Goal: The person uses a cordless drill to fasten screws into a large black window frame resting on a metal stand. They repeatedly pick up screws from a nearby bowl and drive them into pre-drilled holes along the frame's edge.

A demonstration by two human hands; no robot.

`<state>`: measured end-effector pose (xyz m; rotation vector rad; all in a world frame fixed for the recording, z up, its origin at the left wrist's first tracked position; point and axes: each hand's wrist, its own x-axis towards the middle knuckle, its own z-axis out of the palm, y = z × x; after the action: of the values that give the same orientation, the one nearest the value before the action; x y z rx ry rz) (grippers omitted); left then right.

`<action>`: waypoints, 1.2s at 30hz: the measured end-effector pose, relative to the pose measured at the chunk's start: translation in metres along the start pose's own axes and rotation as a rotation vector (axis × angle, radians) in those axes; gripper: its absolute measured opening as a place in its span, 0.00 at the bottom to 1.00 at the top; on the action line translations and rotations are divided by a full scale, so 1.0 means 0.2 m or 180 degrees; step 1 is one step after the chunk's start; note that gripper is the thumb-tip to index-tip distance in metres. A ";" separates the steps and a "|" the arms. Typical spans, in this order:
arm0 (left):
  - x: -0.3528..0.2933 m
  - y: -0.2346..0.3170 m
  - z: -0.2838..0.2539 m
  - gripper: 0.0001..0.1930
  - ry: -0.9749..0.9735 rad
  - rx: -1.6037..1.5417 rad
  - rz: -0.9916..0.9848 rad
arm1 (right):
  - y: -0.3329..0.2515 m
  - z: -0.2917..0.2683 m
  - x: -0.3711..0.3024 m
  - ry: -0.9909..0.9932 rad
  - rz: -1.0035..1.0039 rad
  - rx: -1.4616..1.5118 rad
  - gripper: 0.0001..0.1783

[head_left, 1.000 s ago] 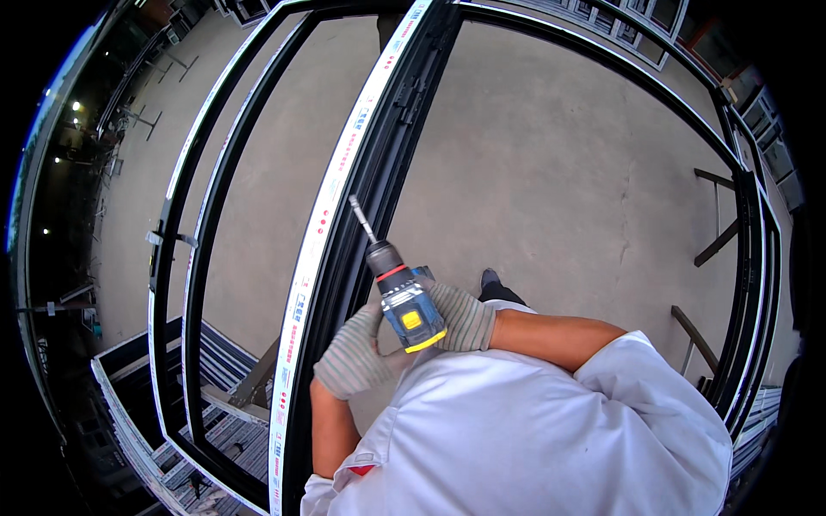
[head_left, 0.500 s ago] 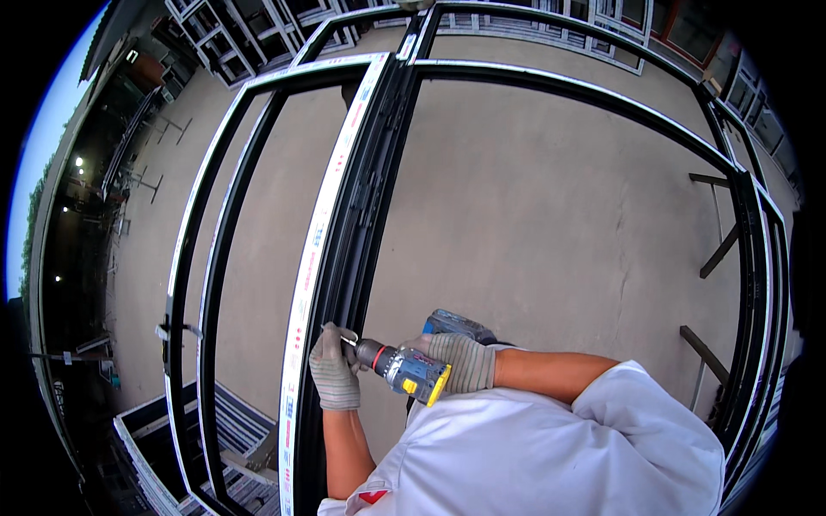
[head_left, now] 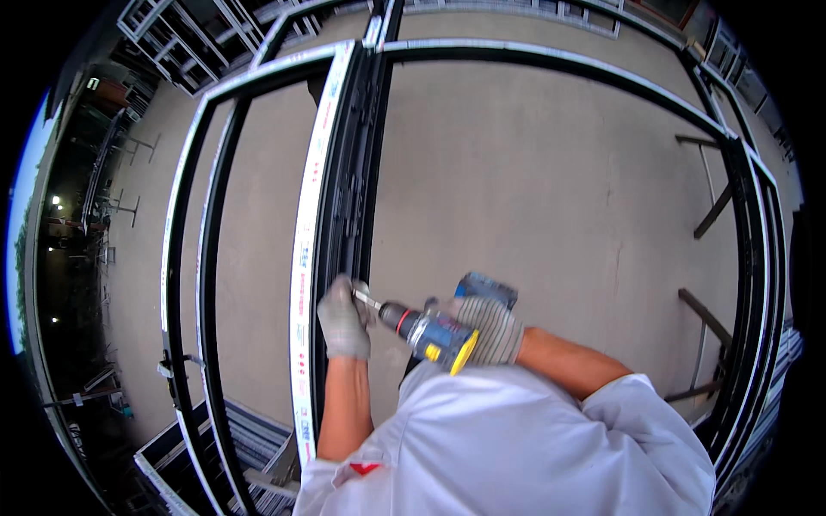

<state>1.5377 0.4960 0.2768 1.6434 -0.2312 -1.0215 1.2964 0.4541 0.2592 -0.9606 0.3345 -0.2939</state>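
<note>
My right hand (head_left: 492, 331), in a striped grey glove, grips a blue cordless drill (head_left: 437, 335) with a black chuck and a yellow rear end. Its long bit (head_left: 367, 299) points left toward my left hand (head_left: 344, 325). That gloved hand is closed by the bit's tip, its fingers curled at the dark channel of the window frame's upright (head_left: 344, 206). Whatever sits between those fingers is too small and blurred to make out. White protective film with printing covers the face of the upright (head_left: 308, 232).
On the left an open sash (head_left: 206, 206) carries a handle (head_left: 176, 365). Stacked profiles (head_left: 254, 439) lie below it. Dark stand legs (head_left: 707, 318) show at the right, over the concrete floor (head_left: 499, 172). More frames (head_left: 202, 43) lean at the back.
The drill has drawn back from my left hand, so more of its bit shows. Both hands have shifted farther along the upright. The whole view has swung a little.
</note>
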 end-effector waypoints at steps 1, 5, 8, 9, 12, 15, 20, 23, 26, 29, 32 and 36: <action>0.08 0.02 -0.02 0.18 0.0119 -0.0174 0.0020 | 0.02 -0.01 0.02 0.0061 0.0135 0.0407 0.12; 0.47 0.18 -0.10 0.17 0.0675 0.0162 0.0491 | 0.11 -0.07 0.08 0.0573 0.0317 0.1175 0.14; 0.75 0.24 -0.24 0.25 0.0590 0.1798 0.1728 | 0.07 -0.09 0.18 0.1022 0.0100 -0.0297 0.18; 0.81 0.25 -0.24 0.28 0.0670 0.2437 0.1921 | 0.08 -0.12 0.23 0.1138 0.0100 -0.1538 0.20; 0.98 0.23 -0.08 0.41 0.0398 0.3622 0.2044 | 0.37 -0.26 0.25 0.1686 -0.0270 -0.4382 0.22; 1.24 0.15 -0.15 0.49 -0.0162 0.3757 0.1380 | 0.46 -0.32 0.37 0.1701 -0.0634 -0.4986 0.20; 1.29 0.12 -0.08 0.40 -0.0278 0.3148 0.0840 | 0.83 -0.50 0.40 0.1347 0.0078 -0.2807 0.22; 1.26 0.12 -0.06 0.39 -0.0254 0.3201 0.1071 | 0.86 -0.60 0.45 0.1094 -0.0156 -0.3237 0.24; 1.16 0.12 0.03 0.36 -0.0221 0.3317 0.1251 | 0.91 -0.69 0.44 0.0927 -0.0447 -0.2685 0.26; 1.12 0.09 0.04 0.29 -0.0121 0.3172 0.1250 | 0.91 -0.82 0.47 0.0854 -0.0883 -0.3689 0.23; 1.14 0.07 0.04 0.30 -0.0179 0.3127 0.1119 | 0.99 -0.86 0.46 0.0873 -0.1051 -0.3678 0.21; 1.18 0.04 -0.01 0.26 -0.0210 0.3138 0.1227 | 1.04 -0.87 0.46 0.0684 -0.0773 -0.2104 0.21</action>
<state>1.6850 0.3477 0.1659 2.2914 -1.1936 -0.6775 1.3287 0.4008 -0.0201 -1.6313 0.5292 -0.5276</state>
